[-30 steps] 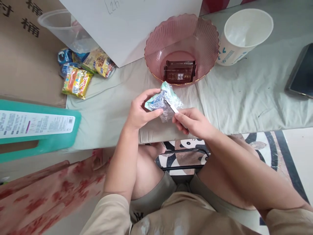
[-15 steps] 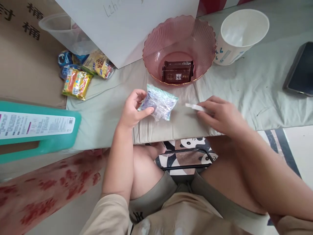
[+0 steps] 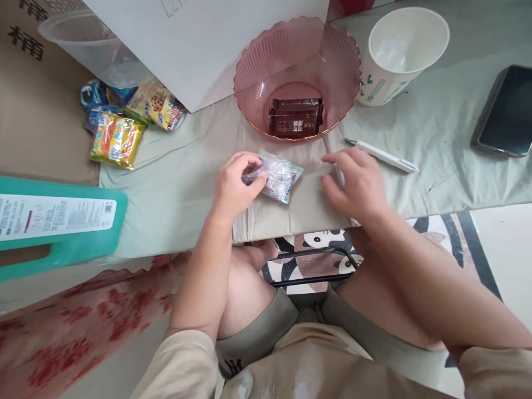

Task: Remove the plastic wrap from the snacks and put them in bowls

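My left hand (image 3: 235, 185) is closed on a crinkled clear snack packet (image 3: 279, 176) with blue and green print, holding it down on the pale green cloth (image 3: 187, 183) near the table's front edge. Just right of the packet, my right hand (image 3: 355, 183) hovers over the cloth, fingers spread and empty. A white utility knife (image 3: 384, 156) lies on the cloth beyond that hand, not touched. Behind the packet stands a pink ribbed plastic bowl (image 3: 332, 61) with brown chocolate packets (image 3: 294, 118) in it.
A white paper cup (image 3: 399, 52) stands right of the bowl, and a dark phone (image 3: 505, 111) lies at the far right. Several colourful snack packets (image 3: 118, 138) lie at the left by a clear tub (image 3: 89, 47). A teal jug (image 3: 62, 221) sits left.
My right hand drew the white knife away from the packet, set it down on the cloth to the right, and let go. My left hand lowered the packet onto the table.
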A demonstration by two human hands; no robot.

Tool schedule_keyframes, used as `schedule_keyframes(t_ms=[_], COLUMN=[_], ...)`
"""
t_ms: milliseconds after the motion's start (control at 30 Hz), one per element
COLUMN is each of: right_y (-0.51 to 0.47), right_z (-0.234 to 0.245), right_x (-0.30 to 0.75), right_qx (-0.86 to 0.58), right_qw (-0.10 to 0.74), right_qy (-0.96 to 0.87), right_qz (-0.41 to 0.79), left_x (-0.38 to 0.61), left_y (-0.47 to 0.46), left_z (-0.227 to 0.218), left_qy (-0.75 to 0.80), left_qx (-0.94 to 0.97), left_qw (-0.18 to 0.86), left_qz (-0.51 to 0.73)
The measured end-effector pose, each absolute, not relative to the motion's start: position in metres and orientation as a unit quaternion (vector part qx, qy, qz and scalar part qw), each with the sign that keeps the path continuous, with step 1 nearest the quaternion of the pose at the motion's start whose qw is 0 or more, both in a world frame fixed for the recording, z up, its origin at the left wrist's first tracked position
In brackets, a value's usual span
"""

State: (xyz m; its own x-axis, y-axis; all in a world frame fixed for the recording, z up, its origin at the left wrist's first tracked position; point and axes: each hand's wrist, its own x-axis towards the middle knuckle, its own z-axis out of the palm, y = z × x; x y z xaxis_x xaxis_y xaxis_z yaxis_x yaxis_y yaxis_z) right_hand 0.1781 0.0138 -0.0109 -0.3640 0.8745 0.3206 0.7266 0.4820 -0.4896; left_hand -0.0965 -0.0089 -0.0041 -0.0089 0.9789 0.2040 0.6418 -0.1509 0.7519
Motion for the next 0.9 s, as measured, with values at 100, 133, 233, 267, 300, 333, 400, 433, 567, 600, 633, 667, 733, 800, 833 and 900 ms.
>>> schedule_keyframes(t_ms=[100,133,233,267,300,333,400,433,567,600,633,667,733,800,833,900], right_y=[0.005,0.004,0.003,0.003,0.003,0.003,0.003,0.003,0.006,0.007,0.008,0.009,0.011,0.012,0.014,0.018], right_z=[-0.008,-0.008,-0.008,-0.008,-0.008,-0.008,-0.008,-0.008,-0.007,-0.006,-0.005,-0.004,-0.001,0.001,0.001,-0.001], right_x=[0.157,0.153,0.146,0.145,0.145,0.144,0.144,0.144,0.149,0.151,0.154,0.156,0.164,0.174,0.179,0.192], right_qx=[-0.430,-0.412,-0.380,-0.379,-0.381,-0.383,-0.385,-0.388,-0.405,-0.405,-0.404,-0.405,-0.411,-0.420,-0.423,-0.425], right_qw=[0.270,0.277,0.290,0.290,0.289,0.290,0.291,0.292,0.302,0.312,0.324,0.337,0.358,0.371,0.375,0.381], right_qy=[-0.836,-0.839,-0.839,-0.838,-0.837,-0.836,-0.835,-0.833,-0.818,-0.813,-0.808,-0.802,-0.790,-0.780,-0.779,-0.786], right_qz=[0.207,0.226,0.259,0.263,0.265,0.264,0.265,0.265,0.276,0.278,0.281,0.282,0.282,0.277,0.271,0.238], left_x=[-0.092,-0.091,-0.090,-0.091,-0.091,-0.092,-0.093,-0.093,-0.094,-0.095,-0.097,-0.098,-0.102,-0.107,-0.111,-0.120], left_y=[-0.008,-0.008,-0.005,-0.004,-0.003,-0.002,-0.001,0.000,0.002,0.002,0.003,0.003,0.005,0.006,0.006,0.006], left_z=[-0.009,-0.011,-0.015,-0.015,-0.014,-0.013,-0.010,-0.008,-0.004,-0.003,-0.003,-0.004,-0.006,-0.010,-0.013,-0.020], left_qy=[0.636,0.631,0.587,0.579,0.577,0.580,0.597,0.609,0.645,0.650,0.655,0.660,0.669,0.675,0.678,0.687], left_qx=[0.569,0.538,0.488,0.488,0.490,0.489,0.472,0.454,0.386,0.378,0.375,0.374,0.373,0.371,0.371,0.376], left_qw=[0.296,0.335,0.424,0.427,0.419,0.410,0.401,0.402,0.407,0.405,0.401,0.395,0.381,0.372,0.367,0.350], left_qz=[0.428,0.448,0.486,0.494,0.501,0.506,0.510,0.511,0.519,0.519,0.519,0.518,0.518,0.518,0.518,0.513])
